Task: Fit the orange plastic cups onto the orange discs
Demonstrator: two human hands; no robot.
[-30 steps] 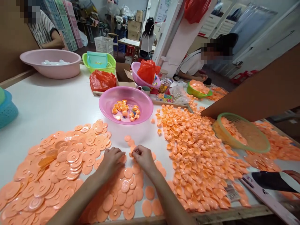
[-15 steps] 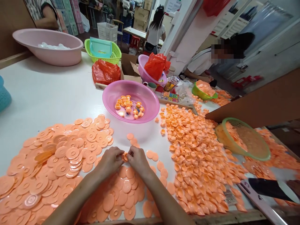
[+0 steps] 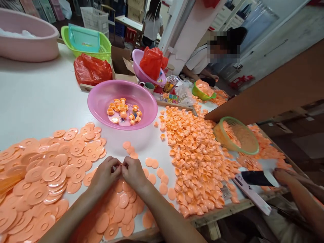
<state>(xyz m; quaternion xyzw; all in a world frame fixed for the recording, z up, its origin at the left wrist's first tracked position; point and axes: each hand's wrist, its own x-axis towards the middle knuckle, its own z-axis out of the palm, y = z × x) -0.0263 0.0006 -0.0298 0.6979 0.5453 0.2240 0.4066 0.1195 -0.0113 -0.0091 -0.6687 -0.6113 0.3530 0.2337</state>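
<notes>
My left hand (image 3: 108, 170) and my right hand (image 3: 133, 172) meet fingertip to fingertip over the table, both closed in a pinch. Their fingers mostly hide the small orange plastic piece between them. Beneath my wrists lies a heap of flat orange discs (image 3: 118, 211), with several loose discs (image 3: 152, 163) just right of the hands. To the left spreads a larger pile of ringed orange discs (image 3: 52, 173). Small orange dome-shaped cups (image 3: 194, 165) cover the table on the right. Beyond my hands, a pink basin (image 3: 148, 109) holds several small hat-shaped orange pieces (image 3: 120, 106).
Behind the basin stand a red plastic bag (image 3: 92, 70), a cardboard box (image 3: 121, 64) and a green basket (image 3: 106, 50). A yellow-green basket (image 3: 253, 141) leans at right. A phone (image 3: 253, 195) lies at the front edge, near another person's arm (image 3: 301, 192). Another person (image 3: 199, 60) sits farther back.
The view has swung right, so the scene sits farther left. My hands have drawn closer together, covering the orange piece that showed between them. Another person's arm now appears at right.
</notes>
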